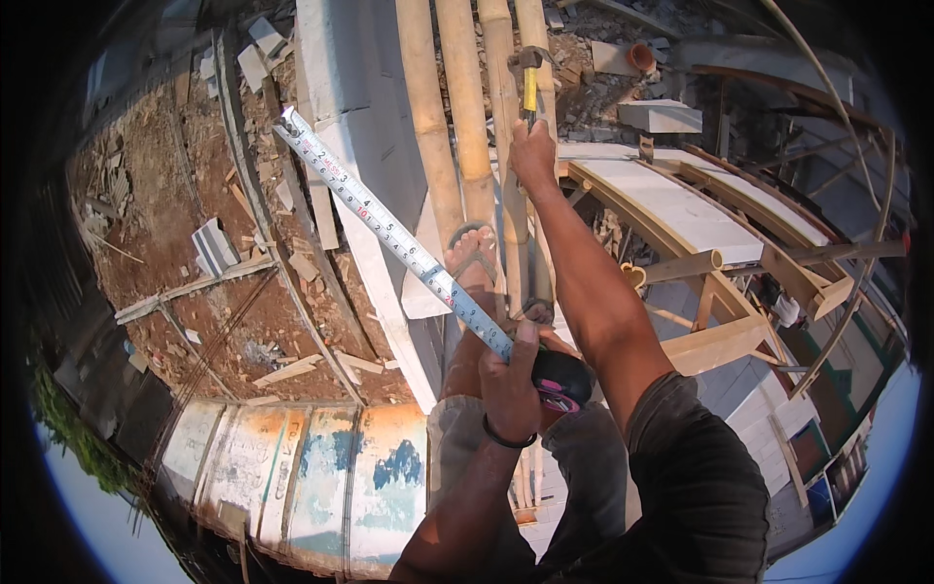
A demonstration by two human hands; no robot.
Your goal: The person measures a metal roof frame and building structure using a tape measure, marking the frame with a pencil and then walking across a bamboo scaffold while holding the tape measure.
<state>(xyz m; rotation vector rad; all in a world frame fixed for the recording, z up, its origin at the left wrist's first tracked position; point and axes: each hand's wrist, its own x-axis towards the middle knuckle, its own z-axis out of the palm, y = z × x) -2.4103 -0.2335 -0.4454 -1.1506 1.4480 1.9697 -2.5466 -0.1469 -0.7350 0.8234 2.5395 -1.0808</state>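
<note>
While the left hand wraps its fingers tight around the black and pink tape measure near picture centre, the white tape blade runs out stiff toward ten o'clock, its hooked tip hanging over the white block wall. Up at twelve o'clock the right hand is clenched on a yellow-handled hammer, head up, pressed against the bamboo. Four bamboo poles stand side by side there, running down to the person's feet; one foot in a sandal rests on them, right under the blade's line, and the other foot is mostly hidden behind the left hand. A black band circles the left wrist. Out at three o'clock sits curved wooden formwork, with a short bamboo piece lying across it and one pale block above. Far below at nine o'clock: bare brown ground strewn with rubble and broken blocks. At seven o'clock, a rusty, patchy painted metal sheet fence.
</note>
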